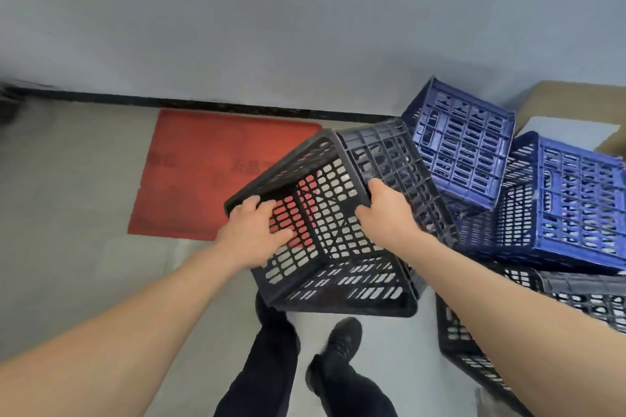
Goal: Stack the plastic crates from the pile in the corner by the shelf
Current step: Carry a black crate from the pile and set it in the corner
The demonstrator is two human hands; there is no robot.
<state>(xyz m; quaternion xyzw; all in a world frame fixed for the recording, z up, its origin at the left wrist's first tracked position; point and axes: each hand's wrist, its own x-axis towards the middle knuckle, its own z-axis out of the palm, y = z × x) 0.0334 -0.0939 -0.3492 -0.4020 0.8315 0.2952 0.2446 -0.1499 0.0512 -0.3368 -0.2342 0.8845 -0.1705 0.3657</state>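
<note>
Two bare forearms reach fwd over dark trousers and black shoes (340, 342) on the grey floor (67, 213). Left hand (252, 234) grips the near-left rim of a black crate (325, 234), fingers curled over the edge w/ fingertips inside. Right hand (386, 210) clenches the opposite rim, thumb on the inner side. Crate is held off the floor, tilted, open mouth facing the camera, floor visible thru its slotted base. Right of and below the right hand lies another black crate (474, 349), partly hidden by the forearm. Beyond the right hand, two blue crates (464, 145) (576, 200) lie tipped in the pile, touching each other, beside a cardboard box (576, 98). Beyond the left hand a red mat (210, 173) lies flat against the wall (271, 27).
</note>
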